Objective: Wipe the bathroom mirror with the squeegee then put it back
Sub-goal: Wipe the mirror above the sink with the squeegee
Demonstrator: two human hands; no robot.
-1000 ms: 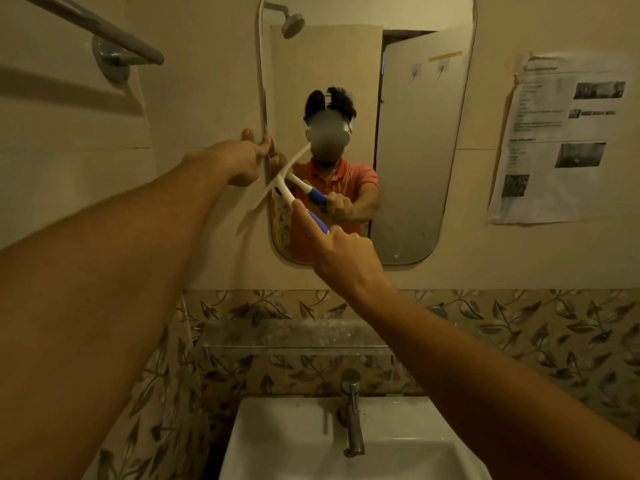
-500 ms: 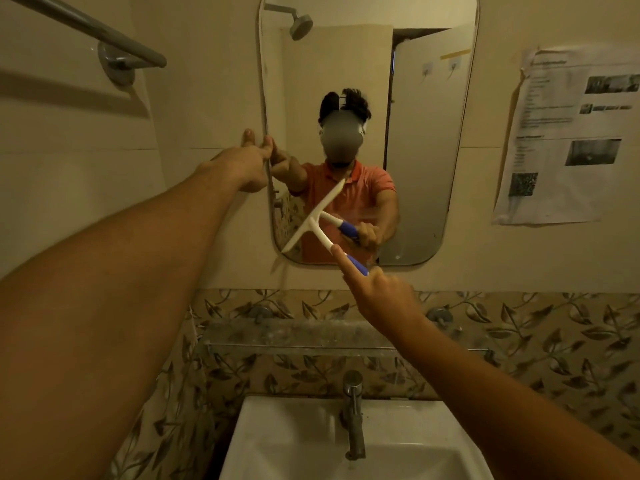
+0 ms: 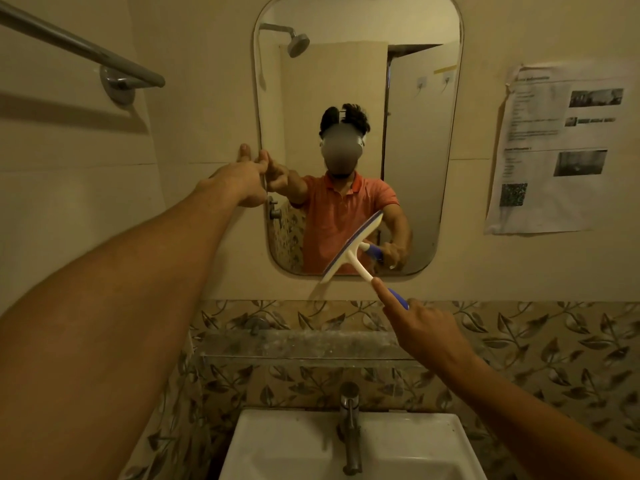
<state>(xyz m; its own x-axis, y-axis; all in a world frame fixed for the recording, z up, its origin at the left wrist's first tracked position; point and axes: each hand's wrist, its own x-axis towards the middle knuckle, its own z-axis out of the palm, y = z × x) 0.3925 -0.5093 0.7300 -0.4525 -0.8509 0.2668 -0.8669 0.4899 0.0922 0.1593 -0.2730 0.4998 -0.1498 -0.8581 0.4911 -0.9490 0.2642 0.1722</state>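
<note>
Your squeegee lies against the lower right part of the mirror, its white blade tilted, upper end to the right. The blade's lower left end hangs past the mirror's bottom edge, over the bare wall. Your right hand grasps the blue handle below the mirror, with the index finger laid straight along the white neck. Your left hand is released, grasping nothing. Its fingers are stretched up against the wall and its thumb touches the mirror's left rim, well apart from the squeegee.

Nothing stands between the blade and the glass. Just below the mirror a cloudy glass shelf juts toward you, under your right hand. Nearer still, a metal tap stands at the far rim of the white sink.

A printed paper sheet hangs on the wall right of the mirror. A metal towel bar runs across the wall at the upper left. The walls are plain cream above a band of leaf-patterned tiles. The mirror reflects a shower head and an open door.
</note>
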